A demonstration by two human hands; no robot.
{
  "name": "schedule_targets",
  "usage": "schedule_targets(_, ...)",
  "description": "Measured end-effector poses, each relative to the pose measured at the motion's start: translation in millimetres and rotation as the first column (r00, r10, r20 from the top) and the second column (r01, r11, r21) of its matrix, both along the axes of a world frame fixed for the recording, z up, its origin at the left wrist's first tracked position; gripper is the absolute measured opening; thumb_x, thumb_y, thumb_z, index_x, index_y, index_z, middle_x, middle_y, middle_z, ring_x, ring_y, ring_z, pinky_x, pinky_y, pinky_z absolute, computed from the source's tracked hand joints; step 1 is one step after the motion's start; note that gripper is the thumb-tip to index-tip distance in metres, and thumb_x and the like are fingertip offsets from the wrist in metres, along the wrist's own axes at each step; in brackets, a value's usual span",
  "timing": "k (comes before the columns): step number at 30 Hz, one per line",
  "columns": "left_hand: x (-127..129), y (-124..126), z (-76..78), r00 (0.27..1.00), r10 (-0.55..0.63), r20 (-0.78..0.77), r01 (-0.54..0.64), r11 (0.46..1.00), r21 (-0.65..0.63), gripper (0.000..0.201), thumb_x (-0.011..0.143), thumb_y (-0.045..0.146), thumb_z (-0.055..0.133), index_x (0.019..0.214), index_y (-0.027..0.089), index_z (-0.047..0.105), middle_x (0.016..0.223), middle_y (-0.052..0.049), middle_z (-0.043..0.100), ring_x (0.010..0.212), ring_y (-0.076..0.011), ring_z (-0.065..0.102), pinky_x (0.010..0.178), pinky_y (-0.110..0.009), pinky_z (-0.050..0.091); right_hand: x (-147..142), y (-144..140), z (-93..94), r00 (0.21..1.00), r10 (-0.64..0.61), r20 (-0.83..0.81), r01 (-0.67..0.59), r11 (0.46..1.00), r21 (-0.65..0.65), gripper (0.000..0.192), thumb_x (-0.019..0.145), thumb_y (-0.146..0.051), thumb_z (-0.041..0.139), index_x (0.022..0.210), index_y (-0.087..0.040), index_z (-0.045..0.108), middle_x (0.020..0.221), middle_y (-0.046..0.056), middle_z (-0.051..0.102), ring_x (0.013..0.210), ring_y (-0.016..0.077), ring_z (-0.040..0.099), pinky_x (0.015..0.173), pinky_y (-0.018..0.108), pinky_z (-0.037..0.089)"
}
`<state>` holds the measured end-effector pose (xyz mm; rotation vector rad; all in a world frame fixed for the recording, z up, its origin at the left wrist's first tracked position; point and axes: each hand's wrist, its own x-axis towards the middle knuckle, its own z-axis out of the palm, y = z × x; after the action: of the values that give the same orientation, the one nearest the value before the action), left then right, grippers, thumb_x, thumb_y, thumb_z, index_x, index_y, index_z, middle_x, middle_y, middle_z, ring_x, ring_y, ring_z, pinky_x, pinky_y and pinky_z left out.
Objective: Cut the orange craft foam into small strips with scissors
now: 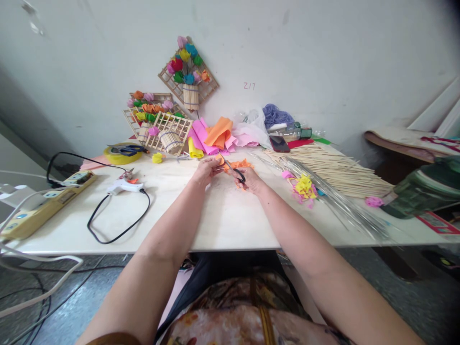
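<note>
Left hand pinches orange paper strip | right hand grips black-handled scissors | blades angle up-left toward strip between hands.

Two hands; one scissors; one glue gun; two power strips.

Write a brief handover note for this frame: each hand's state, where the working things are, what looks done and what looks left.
Left hand pinches a piece of orange paper over the table.
Right hand grips scissors, blades at that paper.
Done: orange scraps lie by the hands; cut yellow and pink pieces sit to the right.
Left: folded paper sheets behind are uncut; the glue gun and wooden sticks lie untouched.
</note>
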<state>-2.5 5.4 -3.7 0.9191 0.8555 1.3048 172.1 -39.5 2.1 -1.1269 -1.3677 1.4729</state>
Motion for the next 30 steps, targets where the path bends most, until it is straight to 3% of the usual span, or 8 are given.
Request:
schedule_targets(17,-0.3,0.4,0.1,1.0,0.009,0.024,-0.008,1.0,-0.017,0.017,0.071,0.013,0.077,0.086,0.012,0.069,0.077,-0.004,0.073,0.064,-0.0117,0.068,0.069,-0.024,0.055,-3.4,-4.2,6.2,1.0,-0.014,0.023,0.014,1.0,-0.003,0.017,0.09,-0.027,0.066,0.08,-0.015,0.06,0.046,-0.008,0.044,0.029,0.0035,0.035,0.027,0.014,0.019)
schedule_targets(30,1.2,-0.9,2.4,1.0,-0.008,0.002,0.008,0.999,-0.049,0.009,0.072,0.013,0.075,0.077,0.012,0.068,0.073,-0.005,0.073,0.062,-0.0127,0.067,0.065,-0.025,0.056,-5.6,-8.1,9.9,0.998,-0.043,0.038,0.043,0.999,0.0,0.017,0.088,-0.027,0.067,0.077,-0.015,0.061,0.043,-0.008,0.043,0.03,0.004,0.034,0.028,0.014,0.02)
